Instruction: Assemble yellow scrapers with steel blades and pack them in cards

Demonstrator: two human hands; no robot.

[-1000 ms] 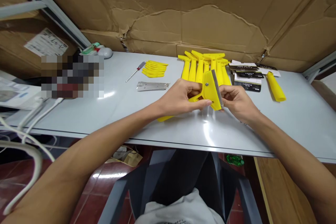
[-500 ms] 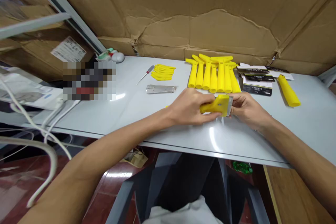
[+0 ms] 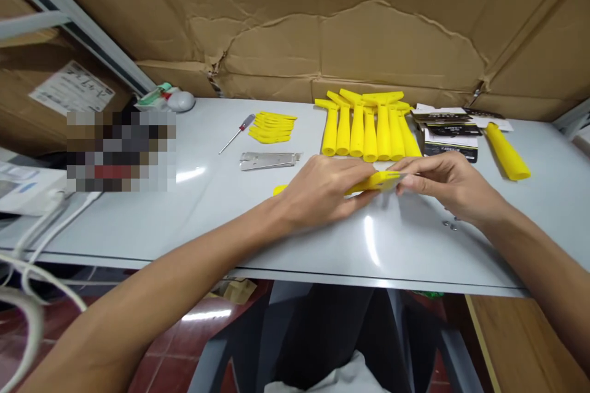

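Observation:
My left hand [image 3: 325,190] is closed around a yellow plastic scraper [image 3: 371,182], which is turned nearly edge-on over the table. At the scraper's right end is a thin metal blade or plate [image 3: 391,182]. The thumb and fingers of my right hand [image 3: 442,184] pinch that metal end. A yellow end [image 3: 279,190] shows left of my left hand; whether it belongs to the same scraper I cannot tell. Small metal screws or nuts [image 3: 450,225] lie on the table under my right hand.
Behind my hands stand several yellow scraper handles [image 3: 357,129], and another handle [image 3: 507,151] lies far right beside black-and-white packets [image 3: 449,146]. To the left are flat yellow pieces [image 3: 273,127], a screwdriver [image 3: 236,133] and metal strips [image 3: 270,161]. Cardboard [image 3: 276,55] backs the table.
The scraper has turned from showing its broad face to nearly edge-on. My right fingers have moved over its metal end. The small metal parts under my right hand now show.

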